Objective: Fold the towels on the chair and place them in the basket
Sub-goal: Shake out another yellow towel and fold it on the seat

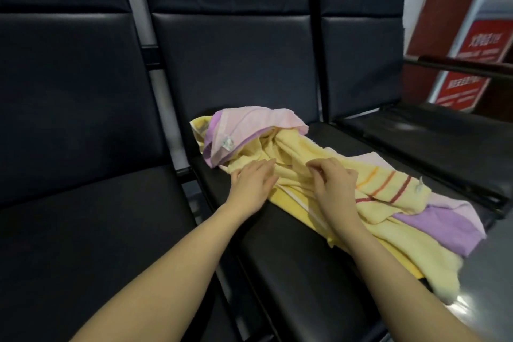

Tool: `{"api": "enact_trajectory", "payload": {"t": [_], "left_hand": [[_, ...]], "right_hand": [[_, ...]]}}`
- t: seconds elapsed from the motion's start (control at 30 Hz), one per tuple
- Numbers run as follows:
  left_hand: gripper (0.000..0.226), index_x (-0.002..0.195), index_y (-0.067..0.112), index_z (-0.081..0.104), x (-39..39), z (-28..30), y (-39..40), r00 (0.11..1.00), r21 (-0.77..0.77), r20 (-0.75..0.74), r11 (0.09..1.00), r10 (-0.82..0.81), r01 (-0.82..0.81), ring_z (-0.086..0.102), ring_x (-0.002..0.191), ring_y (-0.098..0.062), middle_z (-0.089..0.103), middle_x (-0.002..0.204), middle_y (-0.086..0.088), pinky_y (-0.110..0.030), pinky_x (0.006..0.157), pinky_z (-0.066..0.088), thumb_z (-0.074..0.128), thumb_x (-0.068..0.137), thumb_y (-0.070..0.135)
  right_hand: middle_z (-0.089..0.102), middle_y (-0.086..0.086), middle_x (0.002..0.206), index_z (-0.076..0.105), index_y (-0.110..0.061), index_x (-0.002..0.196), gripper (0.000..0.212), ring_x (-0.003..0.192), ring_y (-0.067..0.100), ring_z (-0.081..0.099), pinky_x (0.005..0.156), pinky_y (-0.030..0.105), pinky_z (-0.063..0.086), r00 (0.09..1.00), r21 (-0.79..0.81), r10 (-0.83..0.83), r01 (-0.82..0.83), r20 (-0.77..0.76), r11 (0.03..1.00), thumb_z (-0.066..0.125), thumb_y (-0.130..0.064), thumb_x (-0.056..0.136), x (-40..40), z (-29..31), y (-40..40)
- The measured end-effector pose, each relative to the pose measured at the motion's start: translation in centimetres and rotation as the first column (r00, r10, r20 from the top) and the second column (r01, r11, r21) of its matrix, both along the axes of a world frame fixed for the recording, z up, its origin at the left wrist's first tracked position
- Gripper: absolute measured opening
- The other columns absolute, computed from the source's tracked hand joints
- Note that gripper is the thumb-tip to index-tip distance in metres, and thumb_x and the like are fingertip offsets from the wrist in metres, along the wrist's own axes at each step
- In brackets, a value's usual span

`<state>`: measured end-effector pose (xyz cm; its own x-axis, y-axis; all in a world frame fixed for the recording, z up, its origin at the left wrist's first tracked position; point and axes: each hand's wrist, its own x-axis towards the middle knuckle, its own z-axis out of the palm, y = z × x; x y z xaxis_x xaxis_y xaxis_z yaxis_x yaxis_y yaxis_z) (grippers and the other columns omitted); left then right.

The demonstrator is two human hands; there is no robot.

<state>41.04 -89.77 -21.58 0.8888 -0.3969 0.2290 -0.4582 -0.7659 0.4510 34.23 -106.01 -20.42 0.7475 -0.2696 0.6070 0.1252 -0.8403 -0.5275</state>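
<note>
A crumpled heap of towels lies on the middle black chair seat [280,266]. The yellow towel [302,158] with red and orange stripes runs from the back of the seat to its right front edge. A pink and purple towel [244,125] is tangled with it, showing at the back and again at the right. My left hand [252,183] rests on the yellow towel's near edge with fingers spread. My right hand [333,180] is on the yellow towel just to the right, fingertips pinching a fold of it. No basket is in view.
Black padded chairs stand in a row, one to the left [83,216] and one to the right [433,141] with a dark armrest [458,64]. A red sign [472,50] leans at the far right. A shiny grey surface [485,280] shows at the lower right.
</note>
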Motion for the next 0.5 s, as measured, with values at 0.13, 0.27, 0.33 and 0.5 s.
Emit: {"api": "enact_trajectory", "payload": {"t": [0.13,0.27,0.33,0.5], "left_hand": [[0.033,0.127,0.032,0.057,0.0,-0.7,-0.2,0.999,-0.026,-0.021,0.999,0.027,-0.028,0.036,0.122,-0.015,0.052,0.121,0.008,-0.027,0.085,0.013,0.042,0.099,0.042],[0.023,0.103,0.025,0.069,-0.7,-1.2,0.3,0.998,-0.088,0.018,0.995,0.055,-0.053,0.041,0.111,-0.013,0.052,0.106,0.008,-0.027,0.075,0.013,0.051,0.096,0.036],[0.019,0.098,0.021,0.069,-1.1,-0.9,0.9,0.997,-0.146,0.031,0.987,0.070,-0.064,0.045,0.109,-0.012,0.053,0.103,0.008,-0.026,0.077,0.014,0.053,0.095,0.031],[0.031,0.130,0.027,0.052,-3.0,0.8,1.7,0.999,-0.287,0.052,0.958,-0.012,0.027,0.047,0.119,-0.011,0.049,0.131,0.008,-0.027,0.095,0.022,0.046,0.099,0.031]], "right_hand": [[0.061,0.002,0.104,0.062,-0.013,0.122,0.027,0.097,0.021,0.055,0.078,0.026,0.018,0.997,-0.055,-0.044,0.040,-0.066,0.998,0.049,-0.013,0.098,-1.4,0.7,0.4],[0.057,-0.001,0.100,0.067,-0.016,0.107,0.026,0.098,0.020,0.052,0.078,0.029,0.017,0.955,-0.155,-0.089,0.046,-0.282,0.987,0.043,-0.022,0.100,-2.1,0.3,0.1],[0.053,-0.005,0.097,0.066,-0.017,0.099,0.020,0.096,0.018,0.052,0.080,0.029,0.018,0.978,-0.075,-0.025,0.009,-0.206,0.997,0.047,-0.020,0.099,-2.6,0.4,0.7],[0.053,-0.022,0.091,0.050,-0.040,0.091,0.025,0.099,0.020,0.041,0.086,0.024,0.021,0.979,0.216,0.201,-0.188,-0.038,0.958,0.042,-0.020,0.102,-4.2,2.2,2.5]]}}
